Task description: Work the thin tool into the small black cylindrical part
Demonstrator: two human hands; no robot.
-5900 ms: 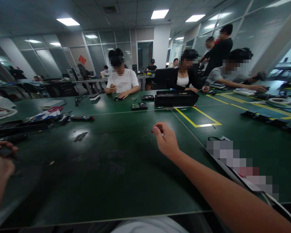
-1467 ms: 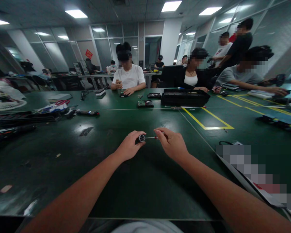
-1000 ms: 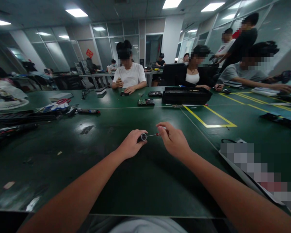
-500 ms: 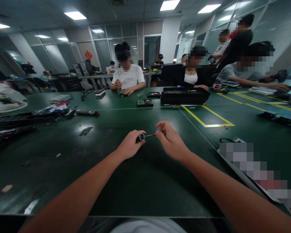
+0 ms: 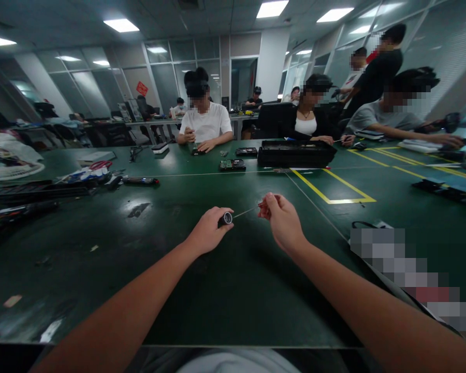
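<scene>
Right of the left hand (image 5: 207, 231), clasping a black, silver-rimmed cylinder (image 5: 227, 218), the right hand (image 5: 286, 220) has closed, pinching a red-handled, thin-shafted metal screwdriver (image 5: 245, 212), seemingly steadying it.

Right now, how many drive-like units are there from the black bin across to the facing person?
3: a green-boarded unit left of the bin, a dark unit behind it, and a small unit by the person's hand, partly hidden.
</scene>
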